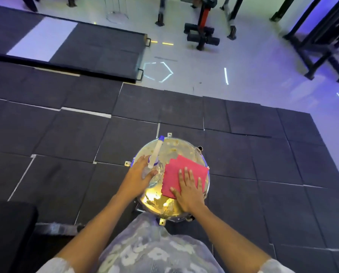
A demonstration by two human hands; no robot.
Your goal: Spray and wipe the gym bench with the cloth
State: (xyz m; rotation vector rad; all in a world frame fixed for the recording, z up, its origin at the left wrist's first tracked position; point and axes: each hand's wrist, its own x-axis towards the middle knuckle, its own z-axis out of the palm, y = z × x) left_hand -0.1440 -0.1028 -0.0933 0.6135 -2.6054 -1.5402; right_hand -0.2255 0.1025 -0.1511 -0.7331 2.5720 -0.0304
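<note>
The person's patterned shirt (155,251) fills the near edge, hiding the near rim of the round, shiny bench (176,150). One spray bottle (154,168) and one red cloth (181,174) are on it. The left hand (138,178) wraps the clear bottle, its body hard to make out. The right hand (190,191) lies flat, fingers spread, pressing the cloth's near corner.

We see pale grey-lilac garment (155,251), blotchy white pattern, short sleeves; forearms bare, no watch, rings or gloves on either hand.
</note>
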